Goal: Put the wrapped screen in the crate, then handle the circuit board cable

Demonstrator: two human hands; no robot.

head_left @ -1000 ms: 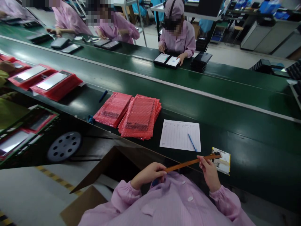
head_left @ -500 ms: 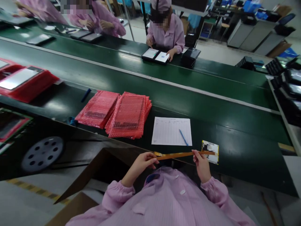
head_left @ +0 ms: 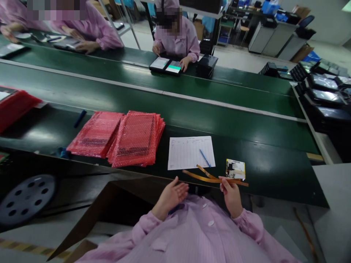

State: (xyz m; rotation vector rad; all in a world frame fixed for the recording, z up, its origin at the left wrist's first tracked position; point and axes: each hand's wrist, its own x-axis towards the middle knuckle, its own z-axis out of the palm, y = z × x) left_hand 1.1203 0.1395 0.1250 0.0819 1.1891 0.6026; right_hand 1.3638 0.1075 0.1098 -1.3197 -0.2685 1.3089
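Pinched in my right hand (head_left: 230, 193) are orange-brown flat flex cables (head_left: 204, 178), whose loose ends fan out to the left over the table edge. My left hand (head_left: 171, 195) is off the cables, its palm turned up and fingers stretched. Just beyond my right hand lies a small white and black electronic part with yellow edges (head_left: 235, 168), partly covered by the cable. A printed form (head_left: 183, 153) rests ahead of my hands, with a blue pen (head_left: 204, 157) on it.
Left of the form are stacks of red bubble-wrap pouches (head_left: 135, 137) and a dark blue marker (head_left: 80, 118). A green conveyor (head_left: 192, 87) runs behind. Across it a co-worker (head_left: 177, 40) handles a tablet-like device (head_left: 166, 65). An open cardboard box (head_left: 82, 215) stands below the edge.
My left hand has let go of the cables and opened. Their left ends now hang free and spread apart, still held by my right hand. The whole view has shifted to the right.
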